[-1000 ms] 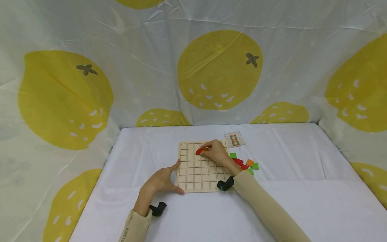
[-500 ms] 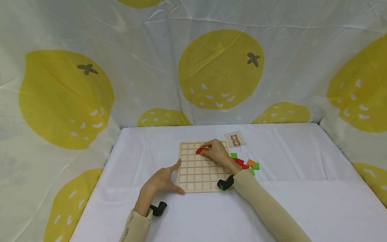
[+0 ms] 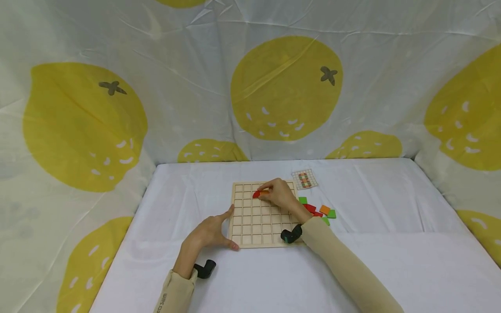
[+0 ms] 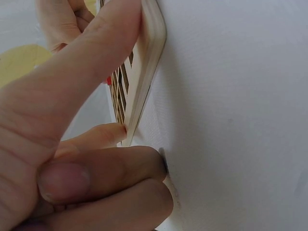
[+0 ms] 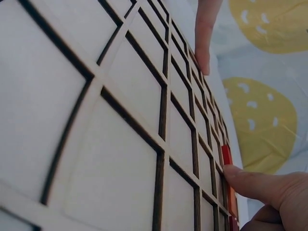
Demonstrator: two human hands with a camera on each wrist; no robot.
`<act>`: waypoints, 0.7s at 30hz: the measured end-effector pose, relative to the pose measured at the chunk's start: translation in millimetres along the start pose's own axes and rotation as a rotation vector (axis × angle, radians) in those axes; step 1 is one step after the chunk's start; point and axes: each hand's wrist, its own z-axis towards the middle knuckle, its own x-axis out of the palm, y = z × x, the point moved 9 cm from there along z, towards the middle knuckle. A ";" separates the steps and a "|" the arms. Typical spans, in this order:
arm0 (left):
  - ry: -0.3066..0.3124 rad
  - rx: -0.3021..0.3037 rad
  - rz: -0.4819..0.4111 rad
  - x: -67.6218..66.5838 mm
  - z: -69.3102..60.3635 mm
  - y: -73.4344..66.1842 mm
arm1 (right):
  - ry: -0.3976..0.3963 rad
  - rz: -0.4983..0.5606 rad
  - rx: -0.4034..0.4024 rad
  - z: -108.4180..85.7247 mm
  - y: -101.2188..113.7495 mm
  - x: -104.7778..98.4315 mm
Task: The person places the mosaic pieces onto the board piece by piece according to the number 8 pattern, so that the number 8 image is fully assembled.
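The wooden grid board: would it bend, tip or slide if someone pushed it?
The wooden grid board is probably stiff, since it looks solid and straight-edged. Broad and thin, it seems unlikely to roll or tip. It might slide over the white cloth, though the left hand touches it.

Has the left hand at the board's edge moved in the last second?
No, not visibly: in the head view, the left hand keeps its place against the far-left corner of the white table.

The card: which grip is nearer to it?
Right. The right grip is just left of the card; the left grip is farther left, at the left edge of the board.
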 end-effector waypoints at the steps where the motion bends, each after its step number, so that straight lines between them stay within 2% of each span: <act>1: 0.002 -0.003 -0.006 0.1 -0.3 -0.1 | 0.004 0.001 -0.003 0.5 0.6 0.2; 14: 0.009 0.005 0.005 1.2 0.6 -1.0 | 0.040 -0.011 0.011 1.6 1.2 2.2; 21: 0.001 0.014 -0.004 0.7 -1.1 -0.5 | 0.025 -0.024 -0.002 1.6 2.3 2.8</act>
